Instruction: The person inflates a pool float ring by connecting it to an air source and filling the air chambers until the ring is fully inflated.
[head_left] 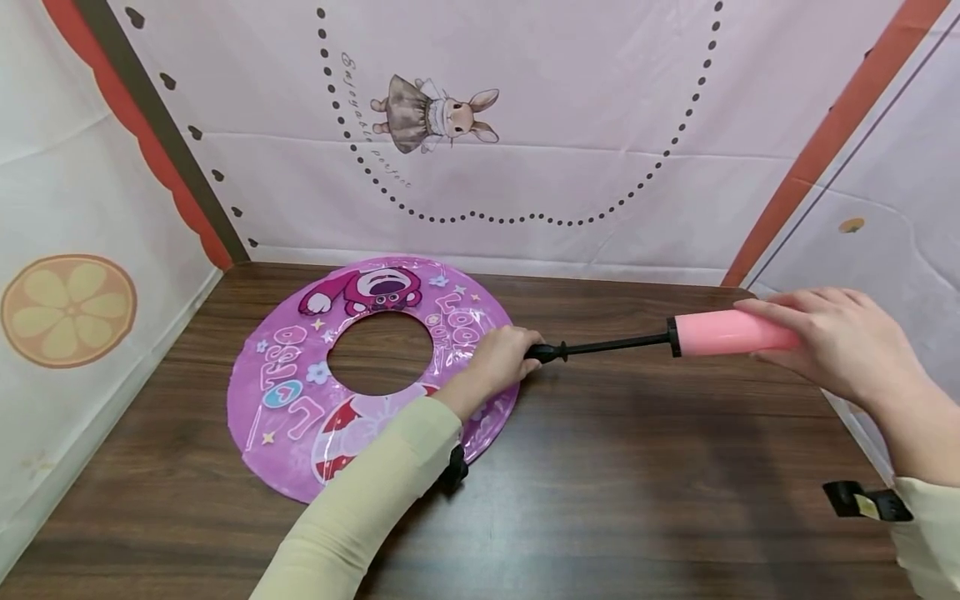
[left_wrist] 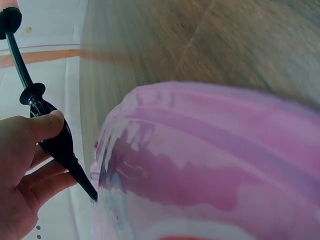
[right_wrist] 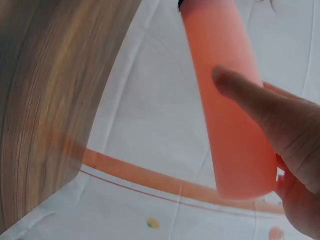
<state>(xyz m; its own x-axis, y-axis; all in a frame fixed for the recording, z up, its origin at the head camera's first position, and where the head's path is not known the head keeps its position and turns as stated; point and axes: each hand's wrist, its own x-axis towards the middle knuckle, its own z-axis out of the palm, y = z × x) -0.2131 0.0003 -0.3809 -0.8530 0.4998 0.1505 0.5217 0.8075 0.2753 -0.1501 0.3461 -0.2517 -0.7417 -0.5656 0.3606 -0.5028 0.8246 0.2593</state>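
A pink hand pump (head_left: 720, 332) with a black rod (head_left: 618, 344) stretches between both hands. My left hand (head_left: 498, 362) grips its black nozzle end (left_wrist: 57, 135), thumb on one side and fingers behind. In the left wrist view the nozzle's thin tip meets the edge of the purple swim ring (left_wrist: 190, 150). That ring (head_left: 251, 400), printed with a bear, flowers and lettering, lies on the table, partly covered by my left forearm. My right hand (head_left: 847, 346) holds the pink barrel (right_wrist: 225, 115) near its far end, with the thumb along it.
The dark wooden table (head_left: 600, 500) runs back to a pink cloth wall (head_left: 570, 100) with a printed rabbit (head_left: 435, 112). Printed cloth walls also stand at the left and right. A black wrist camera (head_left: 866, 502) is strapped at the right sleeve.
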